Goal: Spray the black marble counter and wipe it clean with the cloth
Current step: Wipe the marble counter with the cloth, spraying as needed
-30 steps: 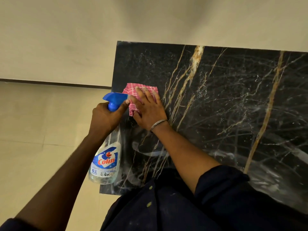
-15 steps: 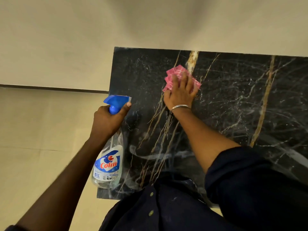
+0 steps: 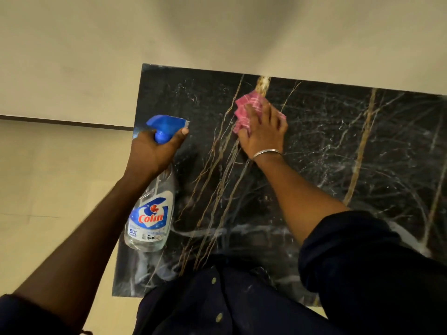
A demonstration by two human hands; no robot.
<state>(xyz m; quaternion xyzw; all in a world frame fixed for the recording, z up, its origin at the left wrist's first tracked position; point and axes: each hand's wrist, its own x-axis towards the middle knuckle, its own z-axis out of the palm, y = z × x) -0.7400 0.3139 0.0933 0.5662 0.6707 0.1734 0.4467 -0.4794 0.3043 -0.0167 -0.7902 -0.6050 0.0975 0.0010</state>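
The black marble surface [image 3: 314,165] shows wet streaks near its front edge, so wiping looks partly done. The spray bottle [image 3: 151,213] hangs in the left hand [image 3: 154,153], grip closed round its neck. The right hand [image 3: 263,134] presses the pink cloth [image 3: 244,110] flat near the back edge.

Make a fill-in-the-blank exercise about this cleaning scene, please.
1. The left hand holds a clear spray bottle with a ____ trigger head.
2. The right hand presses a pink checked ____ on the black marble counter.
3. The right wrist wears a thin metal ____.

Missing words: blue; cloth; bangle
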